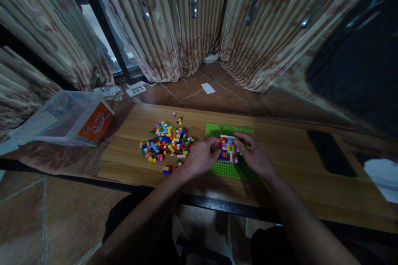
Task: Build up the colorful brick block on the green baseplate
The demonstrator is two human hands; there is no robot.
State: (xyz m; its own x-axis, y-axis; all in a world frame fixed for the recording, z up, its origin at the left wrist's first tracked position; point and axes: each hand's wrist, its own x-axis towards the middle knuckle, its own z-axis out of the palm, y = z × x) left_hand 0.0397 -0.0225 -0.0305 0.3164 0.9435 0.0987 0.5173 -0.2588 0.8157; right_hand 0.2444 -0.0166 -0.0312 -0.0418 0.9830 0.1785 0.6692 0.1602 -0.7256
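Note:
A green studded baseplate (231, 171) lies on the wooden table. On its middle sits a rectangular build of toy bricks (228, 149) in red, yellow, white, blue and other colours. My left hand (202, 156) is at the left side of the build, its fingers curled together against the edge. From the right, my right hand (255, 155) grips the build's upper right part, thumb over the bricks and fingers beyond the far corner. A heap of loose toy bricks (168, 140) spreads left of the baseplate, beside my left hand. A small joined cluster of bricks (167, 169) lies nearer the front edge.
A clear plastic bin (62, 120) with an orange label stands left of the table. Toward the table's right end lies a dark flat phone-like slab (331, 152). Striped curtains (174, 33) hang behind, and a white paper (208, 88) rests on the tiled floor.

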